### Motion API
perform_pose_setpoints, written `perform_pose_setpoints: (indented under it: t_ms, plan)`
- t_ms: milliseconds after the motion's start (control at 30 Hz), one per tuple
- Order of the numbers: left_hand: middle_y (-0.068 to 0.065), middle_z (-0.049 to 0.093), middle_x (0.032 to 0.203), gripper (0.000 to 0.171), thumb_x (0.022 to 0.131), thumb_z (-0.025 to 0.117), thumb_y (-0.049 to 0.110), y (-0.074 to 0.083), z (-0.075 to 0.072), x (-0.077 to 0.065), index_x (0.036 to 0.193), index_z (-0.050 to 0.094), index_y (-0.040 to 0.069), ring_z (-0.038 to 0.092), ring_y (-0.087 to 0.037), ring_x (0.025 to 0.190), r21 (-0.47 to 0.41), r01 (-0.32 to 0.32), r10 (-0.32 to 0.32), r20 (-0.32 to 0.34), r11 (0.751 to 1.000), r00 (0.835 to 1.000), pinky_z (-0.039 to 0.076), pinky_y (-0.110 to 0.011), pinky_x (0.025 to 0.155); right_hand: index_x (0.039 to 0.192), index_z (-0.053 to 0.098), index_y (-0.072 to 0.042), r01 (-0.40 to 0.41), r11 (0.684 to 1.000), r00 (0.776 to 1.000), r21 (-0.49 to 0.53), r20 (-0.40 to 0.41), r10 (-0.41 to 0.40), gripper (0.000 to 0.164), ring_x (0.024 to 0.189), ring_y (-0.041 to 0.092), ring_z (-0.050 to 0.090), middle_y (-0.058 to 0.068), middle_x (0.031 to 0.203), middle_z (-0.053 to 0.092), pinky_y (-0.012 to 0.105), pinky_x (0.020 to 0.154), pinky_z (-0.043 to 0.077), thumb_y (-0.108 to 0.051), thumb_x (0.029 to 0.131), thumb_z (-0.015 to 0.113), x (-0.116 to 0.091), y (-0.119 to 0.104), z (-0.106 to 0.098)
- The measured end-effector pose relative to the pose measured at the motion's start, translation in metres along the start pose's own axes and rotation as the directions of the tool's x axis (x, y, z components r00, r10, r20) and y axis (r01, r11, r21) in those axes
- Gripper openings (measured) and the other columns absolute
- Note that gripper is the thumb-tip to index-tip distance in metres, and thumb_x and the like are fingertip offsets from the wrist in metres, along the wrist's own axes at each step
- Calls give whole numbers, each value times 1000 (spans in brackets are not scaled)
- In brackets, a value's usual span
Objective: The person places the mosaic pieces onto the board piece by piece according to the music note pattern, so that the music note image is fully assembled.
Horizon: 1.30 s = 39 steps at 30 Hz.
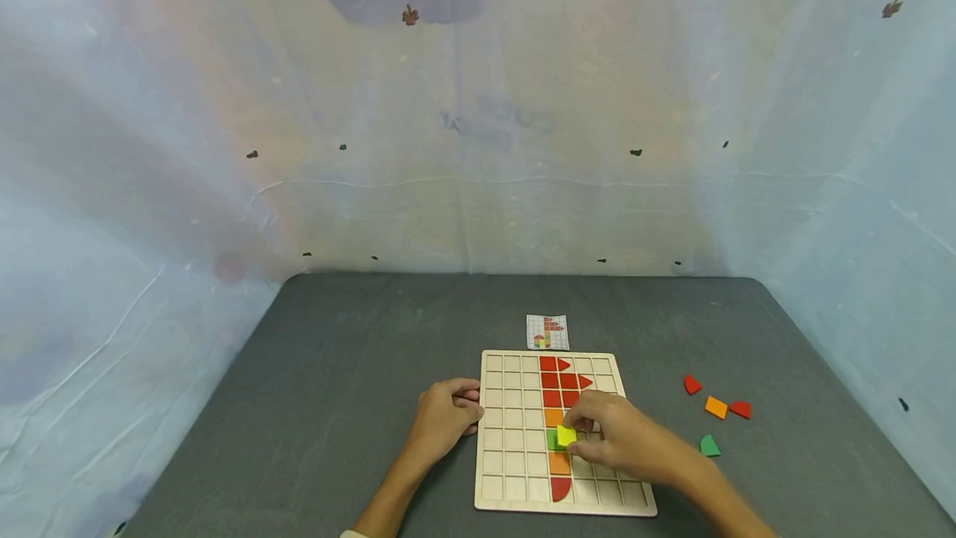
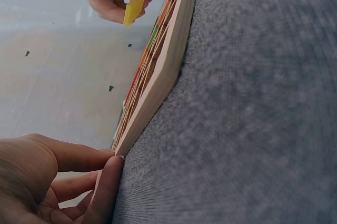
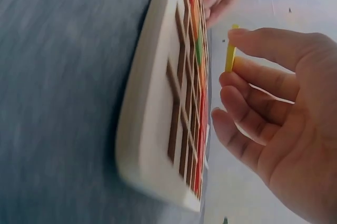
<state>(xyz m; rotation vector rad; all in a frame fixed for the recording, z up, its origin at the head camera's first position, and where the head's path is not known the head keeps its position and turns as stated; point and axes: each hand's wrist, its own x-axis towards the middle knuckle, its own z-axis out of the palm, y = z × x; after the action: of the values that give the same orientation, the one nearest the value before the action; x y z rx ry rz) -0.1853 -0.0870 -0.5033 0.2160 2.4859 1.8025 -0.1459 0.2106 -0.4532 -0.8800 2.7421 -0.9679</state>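
My right hand (image 1: 620,436) pinches a thin yellow square tile (image 1: 566,436) between thumb and fingers, above the wooden grid board (image 1: 493,463). In the right wrist view the tile (image 3: 230,50) is seen edge-on, clear of the board. At the board's left edge my left hand (image 1: 439,420) grips the rim between thumb and index finger. One column of the grid holds red squares (image 1: 549,380), an orange square (image 1: 553,417), a partly covered green piece (image 1: 551,439), another orange square (image 1: 559,462) and a red quarter-round (image 1: 560,489). Red triangles (image 1: 585,382) lie beside the upper squares.
Right of the board lie loose pieces: a red one (image 1: 692,384), an orange one (image 1: 715,407), another red one (image 1: 740,410) and a green one (image 1: 709,446). Behind the board is a small printed pattern card (image 1: 548,332). Patterned sheeting (image 1: 463,222) surrounds the dark grey table (image 1: 358,330).
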Motion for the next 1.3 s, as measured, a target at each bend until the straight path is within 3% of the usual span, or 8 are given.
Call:
perform_pose_setpoints:
  t_ms: [300,700,1300]
  plan:
    - [-14,73,103,35,86,74,-4,1,0,0,121,73,-7,71,-17,85,0,-5,5,1,1000,1000,64,-24,63,105,74,-18,-23,1000,998,17,58,22,19,91,5,57,-14,98,64,25,79,53,-27,91,83,12,-18,15]
    - [-14,72,104,36,86,73,-4,0,0,1,122,72,-7,72,-17,85,-3,0,0,7,1000,1000,64,-24,63,101,76,-23,-61,998,993,-15,97,62,16,90,2,55,-18,99,61,24,80,54,-30,90,84,17,-26,28]
    - [-14,72,104,36,86,73,-4,0,0,1,121,73,-7,72,-18,86,-5,2,-2,0,1000,1000,64,-24,63,100,77,-23,-15,998,997,-64,74,20,13,90,1,54,-18,99,60,22,80,53,-25,90,85,15,-24,31]
